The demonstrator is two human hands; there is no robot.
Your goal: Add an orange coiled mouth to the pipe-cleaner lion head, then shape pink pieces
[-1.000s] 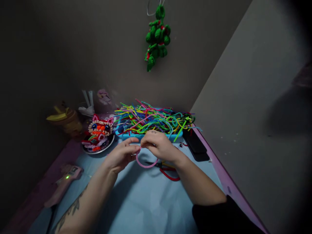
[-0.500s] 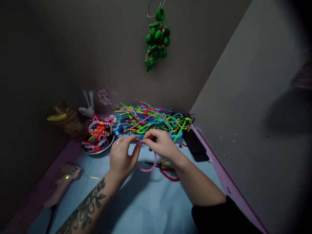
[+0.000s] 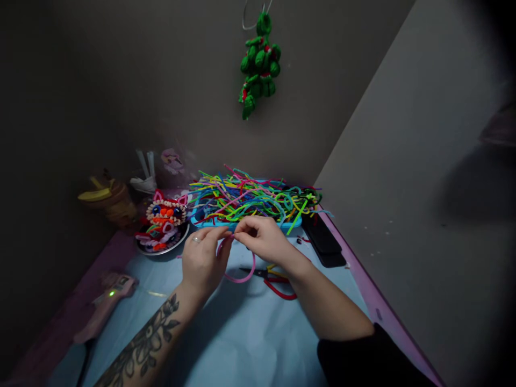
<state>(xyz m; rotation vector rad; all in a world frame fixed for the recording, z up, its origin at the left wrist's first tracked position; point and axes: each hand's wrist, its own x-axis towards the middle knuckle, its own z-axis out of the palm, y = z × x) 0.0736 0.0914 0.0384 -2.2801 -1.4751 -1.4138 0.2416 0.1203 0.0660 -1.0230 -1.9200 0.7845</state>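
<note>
1. Nearest, a pink glue gun [image 3: 105, 307] is lying on the tabletop [image 3: 250, 344], in front and to the left of the blue tray [image 3: 206, 222]; its green light is glowing, and the spot is presumably sparing the hands from its tip.
2. Red-and-yellow-handled scissors [image 3: 281, 294] are lying in front of the tray, handles toward the right forearm, likely for easy reach.
3. Just before the tray, the left hand [image 3: 205, 259] and right hand [image 3: 263, 236] are coming together, fingertips pinching a pink pipe cleaner [image 3: 241, 280]. Its loop is hanging below them; the close pinch is probably steadying so thin a strand. Whether the fingertips are touching each other, I cannot tell.
4. A black phone [image 3: 324, 244] is lying at the tray's right front, seemingly out of the way.
5. Left of the tray, a metal bowl [image 3: 176, 248] is holding pipe-cleaner animal faces [image 3: 166, 210], its rim probably containing them.
6. The tray itself is bearing heaped coloured pipe cleaners [image 3: 250, 198], apparently within arm's reach.
7. Above the tray, a green crocheted ornament [image 3: 260, 62] is hanging, taking no tabletop space.
</note>
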